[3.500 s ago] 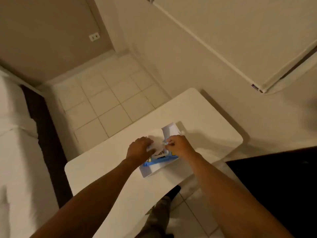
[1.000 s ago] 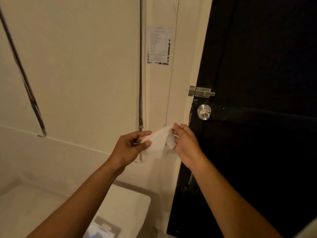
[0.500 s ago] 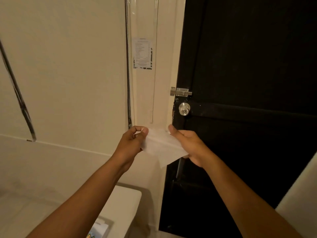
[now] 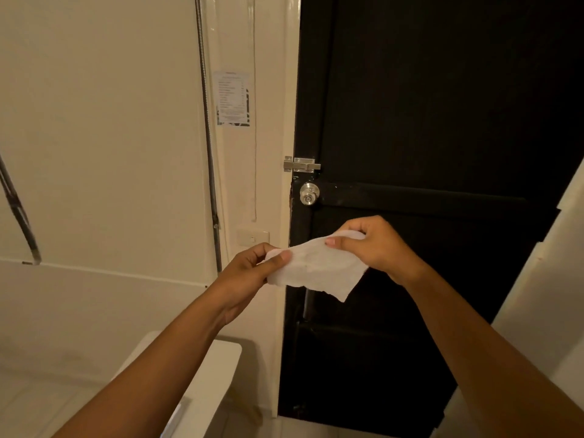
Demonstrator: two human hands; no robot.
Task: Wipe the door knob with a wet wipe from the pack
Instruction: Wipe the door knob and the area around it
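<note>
A white wet wipe [image 4: 319, 269] is stretched flat between both hands in front of the black door [image 4: 442, 121]. My left hand [image 4: 249, 273] pinches its left edge and my right hand [image 4: 376, 245] pinches its upper right edge. The round silver door knob [image 4: 309, 193] sits on the door's left edge, a short way above the wipe and apart from it. The pack is almost hidden under my left forearm at the bottom edge.
A silver slide bolt [image 4: 301, 164] is fixed just above the knob. A white table [image 4: 218, 371] stands low on the left, beside the door frame. A light switch [image 4: 252, 238], a printed notice [image 4: 233, 98] and a vertical pipe [image 4: 208, 137] are on the cream wall.
From the pack on the table, both hands have lifted the wipe toward the door and spread it wider. The hands now sit further right, under the knob.
</note>
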